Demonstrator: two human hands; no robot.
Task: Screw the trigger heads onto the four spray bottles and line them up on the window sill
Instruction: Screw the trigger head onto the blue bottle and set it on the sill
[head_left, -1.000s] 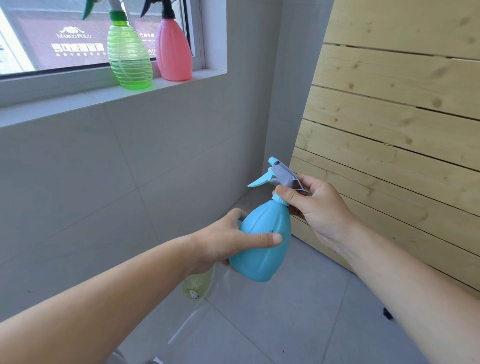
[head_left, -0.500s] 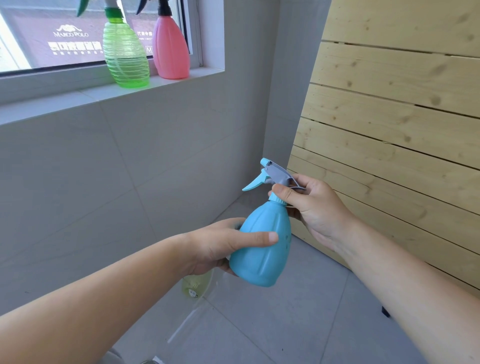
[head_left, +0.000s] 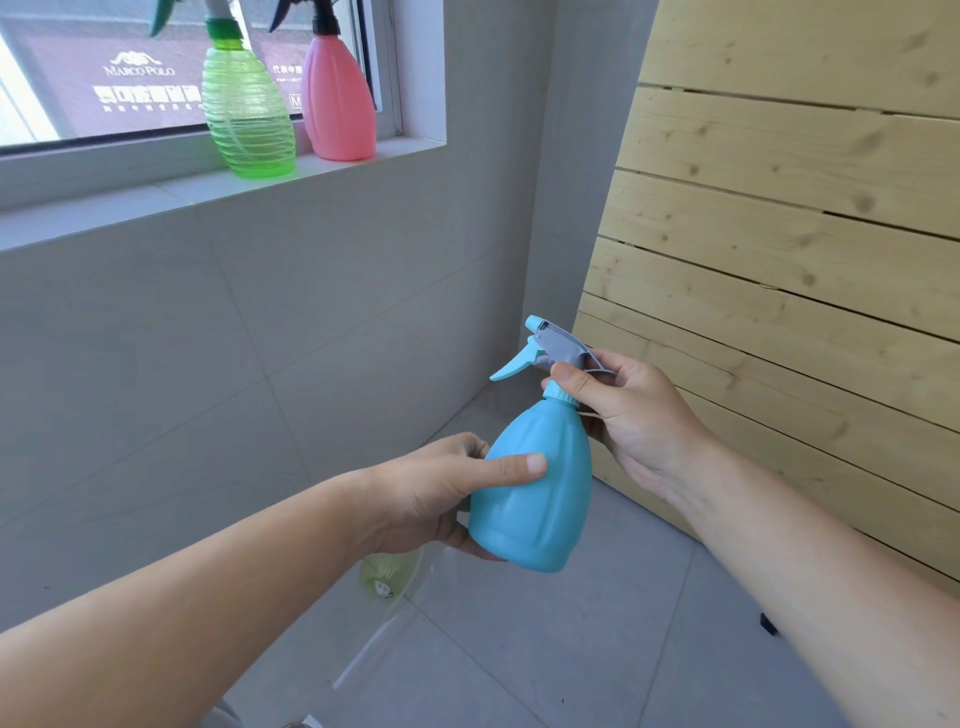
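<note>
Head view, near field: two bare forearms reach in from the bottom corners. The left hand (head_left: 441, 493) is wrapped around the body of the blue bottle (head_left: 535, 493), thumb laid flat across its front and the other fingers curled behind and under it, holding it off the floor and nearly upright, its top tilted slightly left. The right hand (head_left: 628, 415) is closed around the bottle's neck, thumb pressed just above the collar, fingers curled behind the trigger head (head_left: 550, 348). That head is grey with a blue nozzle and lever, seated on the neck and pointing left; whether it is fully threaded down cannot be told.

Middle field: below the left hand, a pale yellowish bottle (head_left: 387, 574) stands on the grey tiled floor (head_left: 519, 665), largely hidden by the hand. A panel of pale wooden slats (head_left: 779, 260) leans at the right.

Far field: the window sill (head_left: 156, 200) runs along the top left of the grey tiled wall (head_left: 260, 338). Two bottles stand upright on it, just beside each other, both with trigger heads fitted: a ribbed green bottle (head_left: 248, 114) to the left and a pink bottle (head_left: 337, 104) to the right, near the window's corner.
</note>
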